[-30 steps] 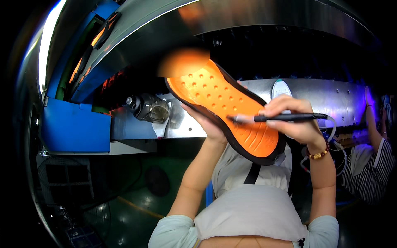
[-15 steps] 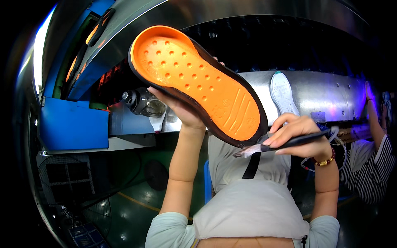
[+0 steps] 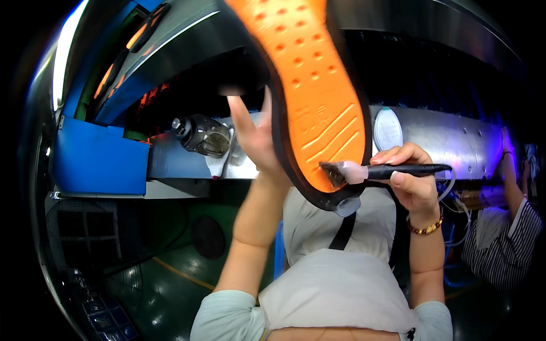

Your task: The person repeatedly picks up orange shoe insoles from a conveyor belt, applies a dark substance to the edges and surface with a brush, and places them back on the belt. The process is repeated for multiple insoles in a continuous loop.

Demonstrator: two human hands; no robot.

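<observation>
Right hand (image 3: 416, 184): gripping a black-handled brush (image 3: 380, 172)
Bristles (image 3: 333, 172): against the orange sole's lower end
Left hand (image 3: 260, 145): fingers spread beside the sole's dark edge; grip unclear
Orange sole (image 3: 327, 113): tilted, before the metal counter (image 3: 435, 136)
Counter: bears a white sole (image 3: 388, 131), a dark bottle (image 3: 207, 138)

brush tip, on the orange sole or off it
On it, apparently: the brush has its bristles splayed against the orange sole near the lower end.
</observation>
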